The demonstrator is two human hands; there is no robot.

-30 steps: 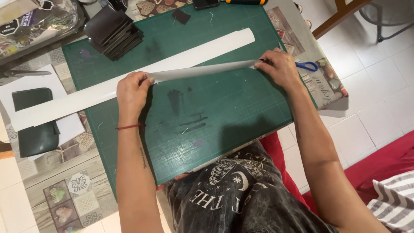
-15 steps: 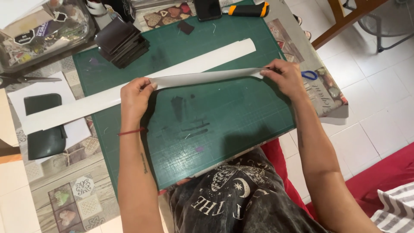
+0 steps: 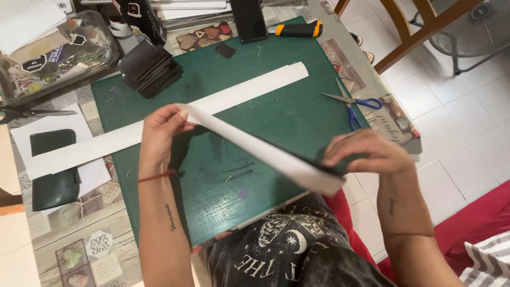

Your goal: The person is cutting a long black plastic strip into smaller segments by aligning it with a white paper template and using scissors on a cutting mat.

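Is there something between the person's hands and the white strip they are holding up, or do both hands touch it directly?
Nothing visible stands between them. The left hand pinches one end of the lifted white strip directly, and the right hand grips the other end. The strip is raised above the green cutting mat, apart from the second white strip lying there.

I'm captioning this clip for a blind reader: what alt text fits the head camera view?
Two bare hands, left hand and right hand, hold a long white strip by its ends above a green cutting mat. A second white strip lies on the mat, blue-handled scissors at its right edge.
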